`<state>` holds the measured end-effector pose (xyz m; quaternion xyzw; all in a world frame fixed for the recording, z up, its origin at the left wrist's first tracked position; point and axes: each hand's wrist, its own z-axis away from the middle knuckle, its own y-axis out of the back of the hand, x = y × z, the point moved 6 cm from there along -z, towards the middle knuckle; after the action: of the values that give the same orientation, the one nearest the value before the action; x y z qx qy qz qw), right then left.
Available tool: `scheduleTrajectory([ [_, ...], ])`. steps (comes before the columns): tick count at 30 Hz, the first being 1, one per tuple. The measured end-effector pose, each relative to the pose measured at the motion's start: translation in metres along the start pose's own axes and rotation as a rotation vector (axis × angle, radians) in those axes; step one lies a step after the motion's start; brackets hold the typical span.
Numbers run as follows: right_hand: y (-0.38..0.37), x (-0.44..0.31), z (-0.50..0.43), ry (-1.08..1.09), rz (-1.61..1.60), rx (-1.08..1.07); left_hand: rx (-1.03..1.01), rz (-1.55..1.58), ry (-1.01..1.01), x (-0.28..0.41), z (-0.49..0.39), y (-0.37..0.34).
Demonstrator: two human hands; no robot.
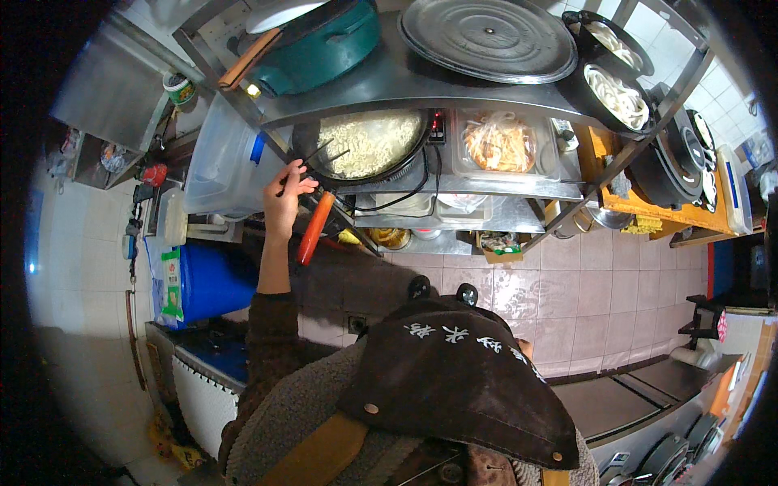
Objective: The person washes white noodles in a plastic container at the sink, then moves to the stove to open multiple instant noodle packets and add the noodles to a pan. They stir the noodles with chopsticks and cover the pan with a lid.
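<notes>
My left hand (285,197) grips a pair of dark chopsticks (317,150) over the left rim of a black pan (340,180). Their tips are spread apart above pale wavy noodles (368,143), which fill much of the pan. An orange-red handle (316,228) slants down just right of my wrist, apart from my fingers. Of my right hand (525,348), only a small patch of skin shows past the edge of my dark apron (450,389); the fingers are hidden, and I cannot tell what they hold.
Above the pan, a steel shelf (389,79) carries a green pot (322,51), a large round metal lid (489,36) and black bowls of white noodles (615,97). Right of the pan sits a clear tub (462,167) with bagged food. A blue bin (213,282) stands left.
</notes>
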<state>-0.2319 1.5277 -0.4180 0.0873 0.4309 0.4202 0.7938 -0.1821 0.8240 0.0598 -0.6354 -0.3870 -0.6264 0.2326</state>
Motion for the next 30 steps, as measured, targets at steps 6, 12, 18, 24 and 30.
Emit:
scheduleTrajectory([
  [6, -0.008, -0.003, -0.01, 0.149, 0.35, -0.023, 0.042, -0.234, -0.047, -0.006, -0.002, -0.009],
  [12, -0.003, 0.001, -0.006, 0.155, 0.251, 0.046, 0.101, -0.021, -0.026, 0.004, 0.002, 0.008],
  [18, 0.006, -0.025, 0.009, -0.085, 0.21, 0.028, 0.042, -0.103, 0.038, -0.002, 0.006, -0.002],
  [24, 0.004, -0.016, 0.004, -0.07, 0.176, 0.005, 0.11, -0.034, 0.059, -0.008, 0.006, -0.005],
  [30, -0.009, 0.023, -0.006, -0.163, -0.069, 0.059, 0.092, -0.11, -0.006, 0.007, 0.019, -0.003],
])
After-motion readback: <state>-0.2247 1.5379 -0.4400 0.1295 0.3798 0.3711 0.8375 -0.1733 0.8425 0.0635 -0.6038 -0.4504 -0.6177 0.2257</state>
